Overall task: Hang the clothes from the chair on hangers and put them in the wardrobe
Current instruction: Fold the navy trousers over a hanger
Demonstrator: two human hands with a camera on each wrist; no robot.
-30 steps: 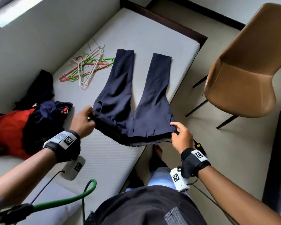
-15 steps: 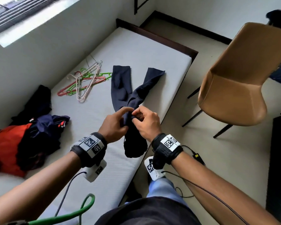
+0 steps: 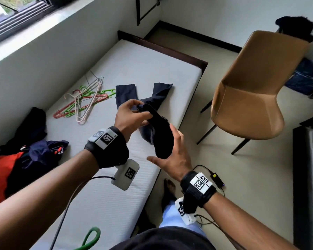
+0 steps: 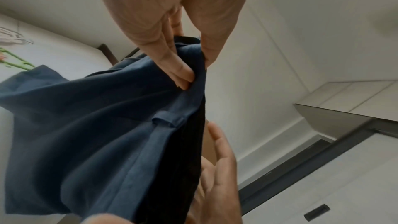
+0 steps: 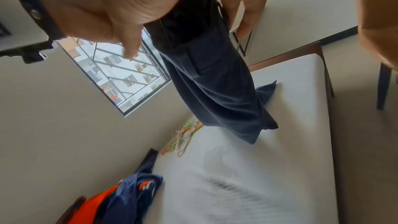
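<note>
A pair of navy trousers (image 3: 157,134) is folded in half lengthwise; its leg ends (image 3: 125,93) lie on the white mattress (image 3: 101,201). My left hand (image 3: 137,112) pinches the doubled waistband between thumb and fingers and holds it up above the bed; the left wrist view shows the pinch (image 4: 187,69) near a belt loop. My right hand (image 3: 176,156) is open with spread fingers, just below and beside the hanging waist part. In the right wrist view the trousers (image 5: 211,77) hang between thumb and fingers. Several coloured hangers (image 3: 85,103) lie near the wall.
A brown chair (image 3: 251,98) stands right of the bed, dark clothes (image 3: 294,27) behind its back. A pile of red and navy clothes (image 3: 34,157) lies on the bed's left side. A green hanger (image 3: 90,239) pokes in at the bottom. A cable and adapter (image 3: 217,179) lie on the floor.
The spread trousers were folded leg on leg. My right hand has since let go of the waistband and dropped below it, open. My left hand has raised the waist.
</note>
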